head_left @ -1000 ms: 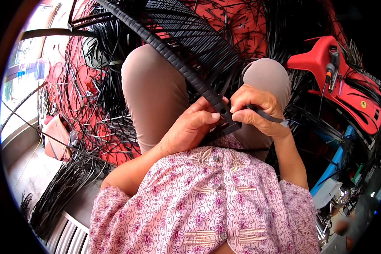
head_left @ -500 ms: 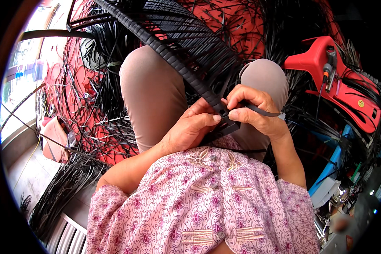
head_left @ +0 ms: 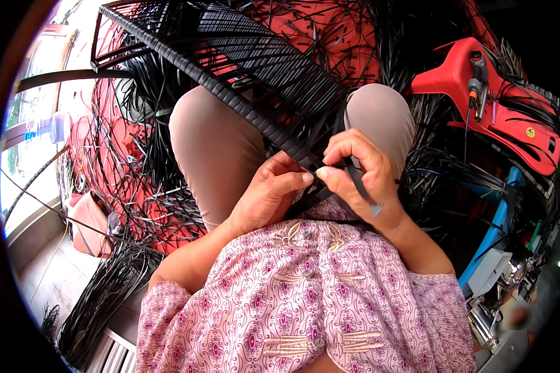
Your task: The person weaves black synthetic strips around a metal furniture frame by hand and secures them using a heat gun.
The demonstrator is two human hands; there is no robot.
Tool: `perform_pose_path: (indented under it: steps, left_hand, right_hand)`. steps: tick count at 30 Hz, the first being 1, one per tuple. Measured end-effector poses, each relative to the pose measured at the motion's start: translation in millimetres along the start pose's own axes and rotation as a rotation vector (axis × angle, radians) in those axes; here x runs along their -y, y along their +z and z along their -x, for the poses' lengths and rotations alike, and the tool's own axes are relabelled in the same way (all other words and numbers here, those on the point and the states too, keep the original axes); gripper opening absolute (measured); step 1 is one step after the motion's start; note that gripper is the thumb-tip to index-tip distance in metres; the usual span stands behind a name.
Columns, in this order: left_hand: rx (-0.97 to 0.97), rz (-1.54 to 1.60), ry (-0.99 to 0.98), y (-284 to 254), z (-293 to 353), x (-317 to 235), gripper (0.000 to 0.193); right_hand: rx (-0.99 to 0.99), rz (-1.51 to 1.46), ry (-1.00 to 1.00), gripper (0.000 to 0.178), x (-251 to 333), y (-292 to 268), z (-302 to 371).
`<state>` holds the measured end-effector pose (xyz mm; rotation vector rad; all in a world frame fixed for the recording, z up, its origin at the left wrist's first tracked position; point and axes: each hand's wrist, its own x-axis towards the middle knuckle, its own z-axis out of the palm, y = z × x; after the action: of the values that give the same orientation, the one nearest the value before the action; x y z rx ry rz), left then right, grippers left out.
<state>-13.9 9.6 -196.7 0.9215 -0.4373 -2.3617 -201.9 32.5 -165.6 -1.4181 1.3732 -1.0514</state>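
Note:
A long black frame (head_left: 211,81), its edge bar wrapped in flat strip, slants from the upper left down between my knees. Near the bar's lower end, my left hand (head_left: 266,194) is closed, thumb and fingers gripping the wrapped edge. Close beside it my right hand (head_left: 366,177) pinches a flat black strip (head_left: 358,183), whose loose end hangs over the palm. The thumb tips of both hands almost meet at the bar's end. Black woven strands (head_left: 261,53) stretch across the frame beyond my hands.
Loose black strips lie over a red floor covering (head_left: 317,28) ahead. On the right stand a red plastic seat (head_left: 460,74) with a corded tool on it, and a blue-edged box (head_left: 494,230). A bundle of black strips (head_left: 106,298) lies at lower left, near a pink bag (head_left: 90,227).
The frame's lower end and both hands have shifted slightly left. My right hand has turned, and the strip's free end now points down across the palm instead of sideways.

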Motion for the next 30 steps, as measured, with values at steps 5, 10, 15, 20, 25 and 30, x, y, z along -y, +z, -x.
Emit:
perform_pose_path:
  steps: [5, 10, 15, 20, 25, 30]
  left_hand:
    - [-0.078, 0.005, -0.055, -6, -1, -1, 0.026]
    - [-0.102, -0.003, -0.056, -3, -2, -7, 0.022]
    - [-0.153, -0.080, -0.031, 7, 0, -16, 0.021]
    - [-0.142, -0.112, 0.015, 14, -1, -17, 0.026]
    - [-0.136, -0.144, 0.029, 14, 0, -19, 0.031]
    - [-0.194, -0.220, 0.024, 23, 1, -18, 0.033]
  right_hand:
    - [-0.225, 0.169, -0.070, 0.024, 0, 13, 21]
    - [-0.255, 0.345, -0.272, 0.027, -10, 12, 24]
    - [-0.266, 0.419, -0.422, 0.030, -15, 10, 20]
    - [-0.238, 0.411, -0.408, 0.032, -15, 7, 20]
    - [-0.219, 0.407, -0.366, 0.030, -13, 5, 18]
    - [-0.178, 0.329, -0.294, 0.024, -11, 1, 17]
